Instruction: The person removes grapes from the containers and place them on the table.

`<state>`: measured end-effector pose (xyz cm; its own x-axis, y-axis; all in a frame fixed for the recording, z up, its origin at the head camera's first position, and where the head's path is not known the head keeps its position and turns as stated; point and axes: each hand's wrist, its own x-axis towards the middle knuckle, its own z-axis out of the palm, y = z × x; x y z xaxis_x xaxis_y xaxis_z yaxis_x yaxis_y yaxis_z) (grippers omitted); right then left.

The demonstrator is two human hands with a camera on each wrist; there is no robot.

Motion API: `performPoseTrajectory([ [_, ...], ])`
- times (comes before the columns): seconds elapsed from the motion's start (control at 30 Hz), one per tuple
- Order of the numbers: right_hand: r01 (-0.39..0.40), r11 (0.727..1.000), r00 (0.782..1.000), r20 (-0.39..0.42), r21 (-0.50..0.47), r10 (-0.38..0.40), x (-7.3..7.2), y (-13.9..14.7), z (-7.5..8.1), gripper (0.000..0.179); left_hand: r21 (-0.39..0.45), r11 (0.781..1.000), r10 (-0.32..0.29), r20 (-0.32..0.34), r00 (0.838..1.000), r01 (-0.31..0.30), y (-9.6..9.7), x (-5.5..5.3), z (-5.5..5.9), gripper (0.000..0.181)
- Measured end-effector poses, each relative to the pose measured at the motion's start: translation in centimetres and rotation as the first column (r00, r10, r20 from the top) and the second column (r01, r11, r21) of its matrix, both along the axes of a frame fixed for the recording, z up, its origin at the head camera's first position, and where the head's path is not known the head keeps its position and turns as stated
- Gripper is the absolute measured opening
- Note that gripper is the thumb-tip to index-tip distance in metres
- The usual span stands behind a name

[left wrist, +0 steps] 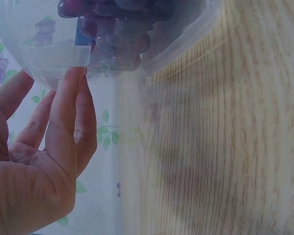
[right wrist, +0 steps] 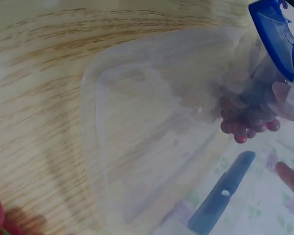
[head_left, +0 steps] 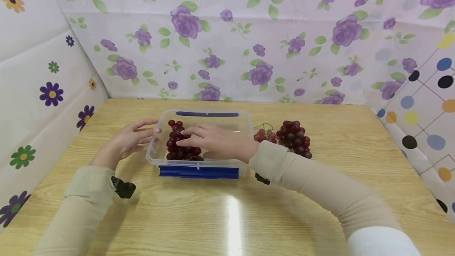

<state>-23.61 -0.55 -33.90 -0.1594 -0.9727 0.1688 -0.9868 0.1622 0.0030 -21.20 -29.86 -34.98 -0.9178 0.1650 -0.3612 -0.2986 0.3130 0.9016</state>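
A clear plastic container (head_left: 227,127) with blue clip latches stands lidless on the table. Inside, at its left side, lies a bunch of dark red grapes (head_left: 173,142), also visible through the wall in the left wrist view. My left hand (head_left: 129,141) is at the container's left end, fingers spread and fairly straight, fingertips touching the rim. My right hand (head_left: 222,142) reaches over the container, its loosely bent fingers over the grapes; whether they touch is unclear. In the right wrist view only a few fingers (right wrist: 291,181) show, at the right edge, apart from the grapes (right wrist: 245,125).
Right of the container lie a lighter red bunch of grapes (head_left: 264,134) with a green stem and a darker bunch (head_left: 294,138), partly behind my right forearm. The wooden table (head_left: 199,216) ends at a flowered cloth wall (head_left: 227,58).
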Motion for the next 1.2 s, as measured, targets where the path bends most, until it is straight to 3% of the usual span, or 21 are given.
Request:
performPoseTrajectory([
  [0.57, 0.001, 0.995, 0.990, 0.137, 0.095, -0.014, -0.1, -1.1, -0.7, 0.062, 0.028, 1.000, 0.013, 0.014, 1.000, -0.014, 0.1, -0.1, -0.1, 0.073],
  [0.93, -0.033, 0.990, 0.999, 0.043, 0.135, 0.027, -0.3, -1.6, -1.0, 0.054, 0.056, 0.998, 0.021, 0.015, 1.000, -0.022, 0.0, -0.1, -0.2, 0.072],
  [1.2, -0.034, 0.982, 0.998, 0.051, 0.186, 0.025, -0.5, -2.0, -1.4, 0.056, 0.033, 0.999, 0.024, 0.014, 1.000, -0.025, 0.3, 0.0, 0.0, 0.074],
])
